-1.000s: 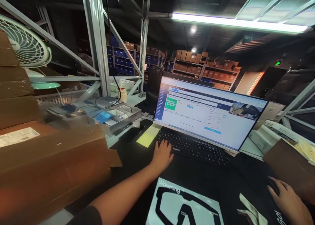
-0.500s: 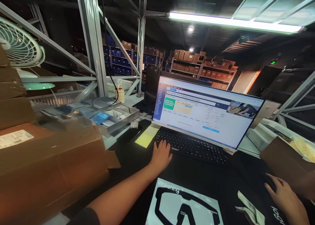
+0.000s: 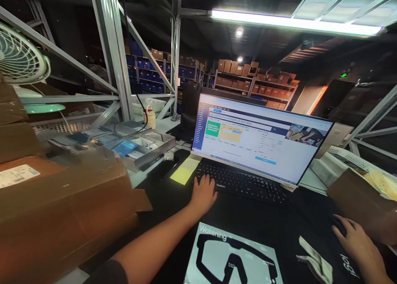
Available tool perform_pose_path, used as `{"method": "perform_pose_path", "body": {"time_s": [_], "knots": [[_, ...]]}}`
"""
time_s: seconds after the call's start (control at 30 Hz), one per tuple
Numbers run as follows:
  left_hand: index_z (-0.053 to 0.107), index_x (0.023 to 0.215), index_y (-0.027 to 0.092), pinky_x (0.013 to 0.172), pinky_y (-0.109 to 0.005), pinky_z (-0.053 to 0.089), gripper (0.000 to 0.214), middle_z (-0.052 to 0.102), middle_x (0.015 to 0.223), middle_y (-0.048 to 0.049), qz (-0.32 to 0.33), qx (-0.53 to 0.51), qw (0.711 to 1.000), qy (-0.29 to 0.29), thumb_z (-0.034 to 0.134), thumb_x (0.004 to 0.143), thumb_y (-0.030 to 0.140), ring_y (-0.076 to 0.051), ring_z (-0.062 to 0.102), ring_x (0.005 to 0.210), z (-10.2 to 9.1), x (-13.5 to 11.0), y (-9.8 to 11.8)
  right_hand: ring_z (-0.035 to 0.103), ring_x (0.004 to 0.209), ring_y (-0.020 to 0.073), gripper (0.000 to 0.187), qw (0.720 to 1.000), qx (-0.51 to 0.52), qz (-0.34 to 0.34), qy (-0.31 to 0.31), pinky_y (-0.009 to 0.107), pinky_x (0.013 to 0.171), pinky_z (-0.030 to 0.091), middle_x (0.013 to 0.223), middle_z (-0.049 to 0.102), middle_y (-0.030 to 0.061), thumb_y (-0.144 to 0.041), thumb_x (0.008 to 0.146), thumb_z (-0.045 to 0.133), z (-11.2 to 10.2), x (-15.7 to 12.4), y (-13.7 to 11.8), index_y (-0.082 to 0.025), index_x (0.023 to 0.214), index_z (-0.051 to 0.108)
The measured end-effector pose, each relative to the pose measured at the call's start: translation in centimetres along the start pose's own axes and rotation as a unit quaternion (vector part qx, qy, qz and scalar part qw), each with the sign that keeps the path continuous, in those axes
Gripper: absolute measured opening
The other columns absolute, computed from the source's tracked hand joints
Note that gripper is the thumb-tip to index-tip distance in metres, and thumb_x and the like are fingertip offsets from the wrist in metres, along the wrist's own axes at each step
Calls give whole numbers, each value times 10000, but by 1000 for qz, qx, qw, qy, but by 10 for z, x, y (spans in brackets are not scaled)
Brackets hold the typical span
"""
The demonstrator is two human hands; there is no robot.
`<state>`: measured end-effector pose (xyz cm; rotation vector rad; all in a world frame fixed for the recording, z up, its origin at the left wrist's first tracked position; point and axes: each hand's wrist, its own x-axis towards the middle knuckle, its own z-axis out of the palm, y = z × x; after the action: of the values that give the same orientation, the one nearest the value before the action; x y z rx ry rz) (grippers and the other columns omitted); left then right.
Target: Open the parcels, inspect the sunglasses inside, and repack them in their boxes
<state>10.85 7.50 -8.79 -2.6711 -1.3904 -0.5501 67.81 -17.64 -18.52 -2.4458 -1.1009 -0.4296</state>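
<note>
My left hand [image 3: 203, 195] lies on the left end of a black keyboard [image 3: 238, 185], its fingers outstretched over the keys. At the right, my right hand [image 3: 359, 244] rests over a dark computer mouse [image 3: 341, 225], which it mostly covers. Behind the keyboard stands a lit monitor [image 3: 242, 147] showing a page with a green block and a small video picture. A white box marked "Wakening" [image 3: 214, 251], with a black goggle-like outline, lies in front of me. Between it and my right hand is a crumpled pale strip [image 3: 316, 259].
A large cardboard box [image 3: 77, 217] takes up the left side, and another carton [image 3: 356, 205] stands at right. Yellow sticky notes [image 3: 184, 171] lie beside the keyboard. A grey divided tray [image 3: 149, 147], a cream bottle [image 3: 151, 118] and a fan [image 3: 21, 58] are at left.
The view has shifted slightly, and text in the page's upper bar looks larger and clearer. Both hands keep nearly the same places on the keyboard and mouse.
</note>
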Motion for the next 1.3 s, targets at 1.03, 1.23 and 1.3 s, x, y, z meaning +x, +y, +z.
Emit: {"method": "perform_pose_path", "body": {"time_s": [1.03,1.23,1.3], "knots": [[607,1261,130,1156,-531,369,352,579,1352,-168,65,-88,993,48,577,933,255,-322,513,1297,23,21,-34,561,1242,301,310,919,165,-345,-97,486,1069,462,1305,626,147,-270,955,558,0,-70,-451,-167,1228,663],[607,1256,113,1162,-525,361,354,575,1353,-178,63,-85,994,37,582,930,249,-326,507,1300,21,20,-31,492,1306,305,251,915,181,-349,-89,484,1107,412,1332,596,130,-290,956,575,-4,-73,-456,-201,1134,727],[604,1259,117,1160,-529,364,355,575,1354,-178,64,-81,994,39,577,932,251,-326,507,1300,21,20,-31,432,1363,321,239,914,184,-351,-84,516,1152,346,1348,591,120,-323,961,574,-5,-73,-459,-209,1088,742]]}}
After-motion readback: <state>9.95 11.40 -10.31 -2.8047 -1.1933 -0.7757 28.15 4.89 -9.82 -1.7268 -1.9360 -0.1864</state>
